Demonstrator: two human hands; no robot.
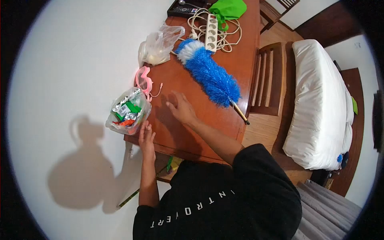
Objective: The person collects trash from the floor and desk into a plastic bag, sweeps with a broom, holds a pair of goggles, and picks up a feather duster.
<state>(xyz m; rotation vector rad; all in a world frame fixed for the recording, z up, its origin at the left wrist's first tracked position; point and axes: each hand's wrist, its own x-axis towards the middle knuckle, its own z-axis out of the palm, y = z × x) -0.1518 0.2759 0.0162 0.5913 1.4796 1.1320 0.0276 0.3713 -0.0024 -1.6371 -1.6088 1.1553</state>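
Observation:
My left hand (147, 138) is at the table's near left corner, its fingers stretched out and touching or very close to a clear plastic tub (113, 127). Inside the tub lie green, silver and orange-red packets (127, 112). Over the tabletop, my right hand (182, 109) hangs with its fingers spread and nothing in it. Beyond the tub, pink goggle-like frames (144, 81) lean by the wall, with a thin pink strap or cord beside them. A fluffy blue and white duster (212, 78) lies right of my right hand, its handle pointing toward me.
On the brown wooden table (188, 138), a knotted clear plastic bag (158, 48) rests against the white wall. Farther back are a white power strip (211, 33) with coiled cable, a green cloth bag (229, 9) and a black tray (183, 9). A wooden chair (269, 80) stands at the right.

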